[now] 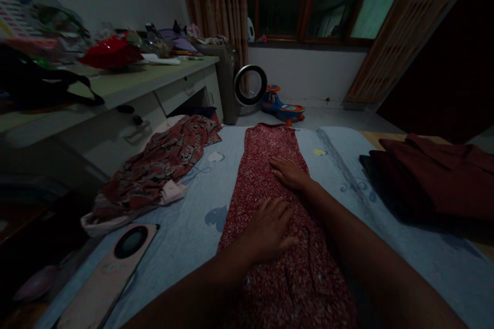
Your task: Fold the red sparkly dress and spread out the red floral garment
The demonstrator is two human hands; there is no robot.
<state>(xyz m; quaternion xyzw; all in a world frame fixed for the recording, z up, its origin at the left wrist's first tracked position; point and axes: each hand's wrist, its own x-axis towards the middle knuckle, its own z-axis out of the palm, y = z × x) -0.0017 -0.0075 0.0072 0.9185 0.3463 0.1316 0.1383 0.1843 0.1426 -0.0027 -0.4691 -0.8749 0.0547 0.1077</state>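
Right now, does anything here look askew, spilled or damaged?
Mildly: the patterned cloth along the left of the bed lies crumpled, unlike the red garment spread lengthwise and the folded clothes at right. Beyond, a round door stands open. I see no spill or damage, though the picture is dim.

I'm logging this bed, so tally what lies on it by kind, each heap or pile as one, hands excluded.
Spread red garment: 1
Crumpled patterned heap: 1
Folded clothing pile: 1
Pale flat object with dark circle: 1
Total: 4
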